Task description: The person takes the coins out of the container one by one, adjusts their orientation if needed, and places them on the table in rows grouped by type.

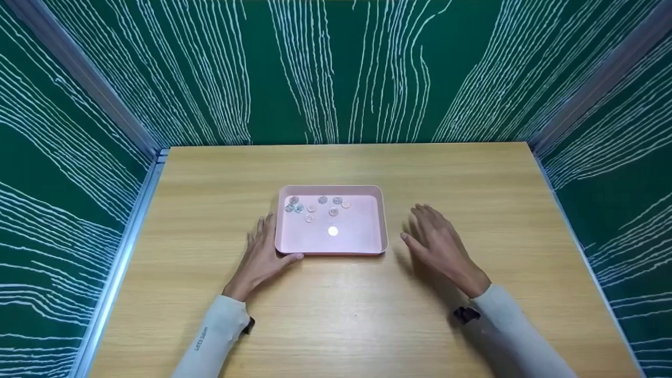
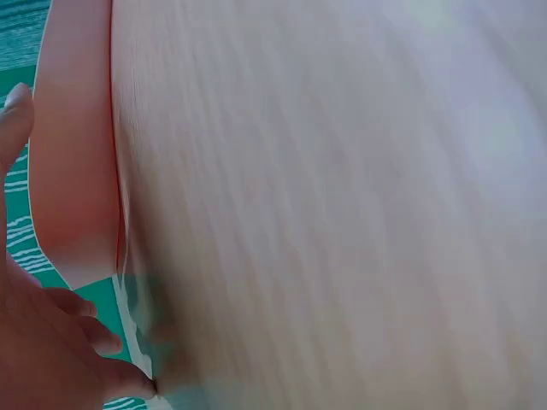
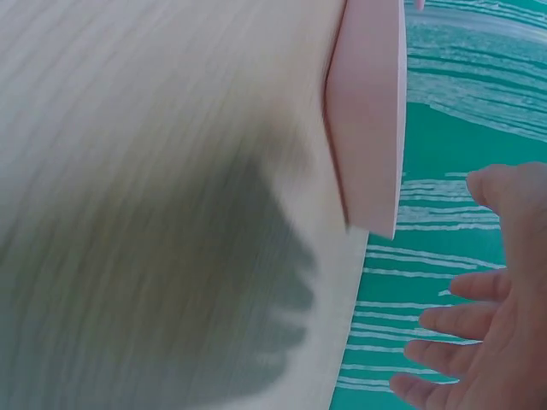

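A shallow pink tray (image 1: 367, 231) lies on the wooden table in the head view. Several small round coins (image 1: 333, 211), some silvery and some paler, are scattered in its far and left part. My left hand (image 1: 262, 261) is at the tray's near left corner, fingers spread along the left side and thumb at the front wall. To the right of the tray, my right hand (image 1: 440, 249) hovers apart from it and holds nothing. In the right wrist view its fingers (image 3: 466, 320) are spread and loosely bent, and the tray wall (image 3: 367, 128) stands beyond the gap.
Wooden table (image 1: 336, 315) surface surrounds the tray. Green panels (image 1: 346, 79) with white wavy lines enclose the back and both sides, with metal rails (image 1: 126, 226) along the edges. A bright white round spot shows on the tray floor.
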